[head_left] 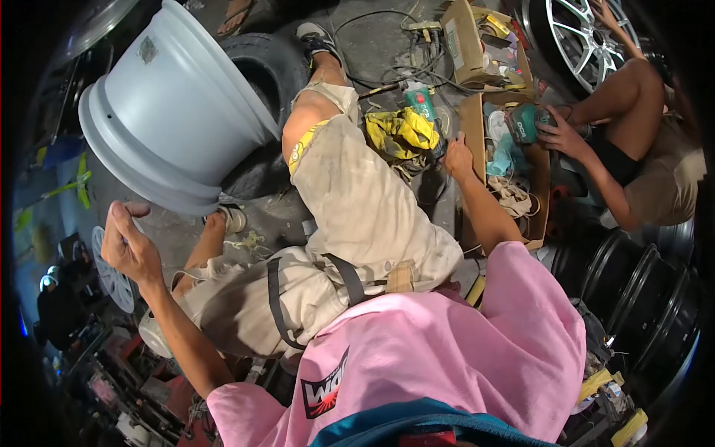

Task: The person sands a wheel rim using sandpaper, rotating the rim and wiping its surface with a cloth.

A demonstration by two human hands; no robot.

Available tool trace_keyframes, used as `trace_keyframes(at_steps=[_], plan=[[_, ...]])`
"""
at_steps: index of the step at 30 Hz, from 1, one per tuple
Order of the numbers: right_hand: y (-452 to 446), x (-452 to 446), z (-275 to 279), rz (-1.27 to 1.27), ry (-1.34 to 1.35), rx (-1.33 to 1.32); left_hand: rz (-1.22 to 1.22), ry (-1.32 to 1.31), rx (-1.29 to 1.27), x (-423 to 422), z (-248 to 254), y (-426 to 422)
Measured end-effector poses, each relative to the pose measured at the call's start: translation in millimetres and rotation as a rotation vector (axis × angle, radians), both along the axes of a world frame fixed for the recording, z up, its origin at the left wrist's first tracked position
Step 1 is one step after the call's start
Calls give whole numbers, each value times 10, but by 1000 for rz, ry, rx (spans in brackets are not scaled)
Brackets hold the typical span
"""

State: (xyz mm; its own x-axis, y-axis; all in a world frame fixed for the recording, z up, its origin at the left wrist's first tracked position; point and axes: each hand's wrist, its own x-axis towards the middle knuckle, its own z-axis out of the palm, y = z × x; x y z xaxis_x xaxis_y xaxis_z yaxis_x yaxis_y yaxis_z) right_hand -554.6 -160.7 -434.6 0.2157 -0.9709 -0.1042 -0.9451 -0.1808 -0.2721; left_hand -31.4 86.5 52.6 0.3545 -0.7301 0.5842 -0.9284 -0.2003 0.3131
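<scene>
While the left hand (132, 242) is half-open, the right hand (458, 158), grip unclear, is near a "DCA" tool (420, 100).

The rim (186, 112) hides much of the tire (289, 63); print on the rim's sticker (147, 50) is too small to read. What the right hand's (458, 156) fingers touch cannot be told. Folds hide part of the badge (325, 386). The top edge cuts off a foot (234, 15) and the spoked wheel (598, 36). A co-worker's hand (564, 135) partly covers a green tool (523, 123). Clutter (65, 302) at far left blurs.
</scene>
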Motion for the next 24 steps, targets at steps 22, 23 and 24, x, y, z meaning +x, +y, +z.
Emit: trace_keyframes(at_steps=[22,23,24], plan=[[174,63,396,182,492,228,-172,72,145,-264,-112,-283],[129,34,366,222,460,275,-166,64,164,-288,-112,-289],[84,6,363,262,428,318,-160,56,180,-312,-115,-297]])
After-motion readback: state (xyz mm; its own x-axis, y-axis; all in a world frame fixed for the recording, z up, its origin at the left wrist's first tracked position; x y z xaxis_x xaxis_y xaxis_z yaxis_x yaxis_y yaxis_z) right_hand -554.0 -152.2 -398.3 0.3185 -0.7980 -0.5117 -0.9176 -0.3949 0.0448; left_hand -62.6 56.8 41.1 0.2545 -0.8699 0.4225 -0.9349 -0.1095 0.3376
